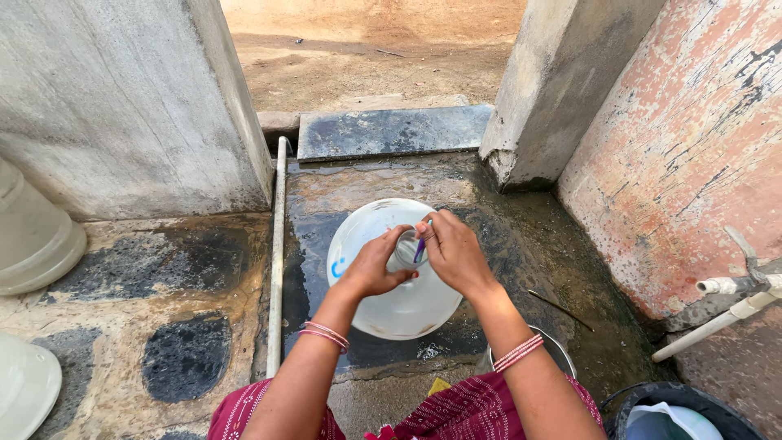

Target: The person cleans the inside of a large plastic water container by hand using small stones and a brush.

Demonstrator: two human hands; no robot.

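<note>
A large white plastic water jug (399,305) stands on the wet stone floor (497,244) in front of me. My left hand (371,267) grips its clear neck (405,251) from the left. At the mouth of the jug, my right hand (456,253) pinches a thin purple stick-like thing (419,248) that pokes down into the opening. Both wrists wear pink and white bangles.
A white pipe (277,253) runs along the floor on the left beside a concrete wall (122,106). At right a peeling pink wall (684,155) carries a white pipe (717,322). A metal vessel (554,346) and a black bucket (643,403) sit near my right arm. Pale containers (32,236) stand far left.
</note>
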